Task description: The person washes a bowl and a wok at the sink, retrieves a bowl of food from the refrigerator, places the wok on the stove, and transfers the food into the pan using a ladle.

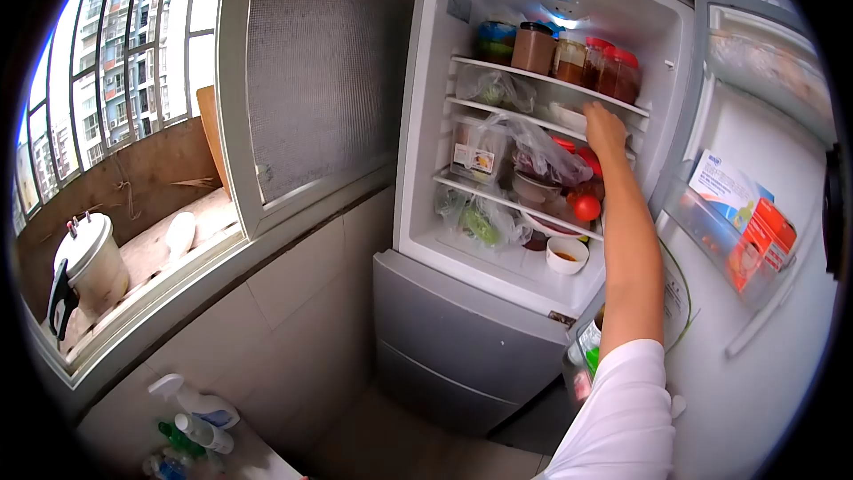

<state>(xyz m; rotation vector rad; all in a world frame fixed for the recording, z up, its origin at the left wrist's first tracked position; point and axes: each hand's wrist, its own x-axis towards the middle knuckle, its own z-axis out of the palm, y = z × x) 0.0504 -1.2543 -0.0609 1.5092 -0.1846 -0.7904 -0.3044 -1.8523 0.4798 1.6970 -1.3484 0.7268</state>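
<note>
My right hand (pixel 606 131) reaches into the open fridge (pixel 410 124), with the arm stretched across its right side. Its fingers are bent and closed at the right rim of a white bowl (pixel 567 116) on the second shelf. The fingertips are partly hidden, and so are the bowl's contents. Left of the bowl lies a clear plastic bag (pixel 494 89) with something green in it. Just below the hand are red tomatoes (pixel 585 207) and a bag of dark purple food (pixel 544 160). My left hand is not in view.
Jars (pixel 533 47) line the top shelf. A clear tub (pixel 477 149), bagged greens (pixel 481 224) and a small white bowl of sauce (pixel 566 256) stand lower. The loaded fridge door (pixel 724 116) swings out right. A pressure cooker (pixel 89 258) and spray bottle (pixel 200 402) are left.
</note>
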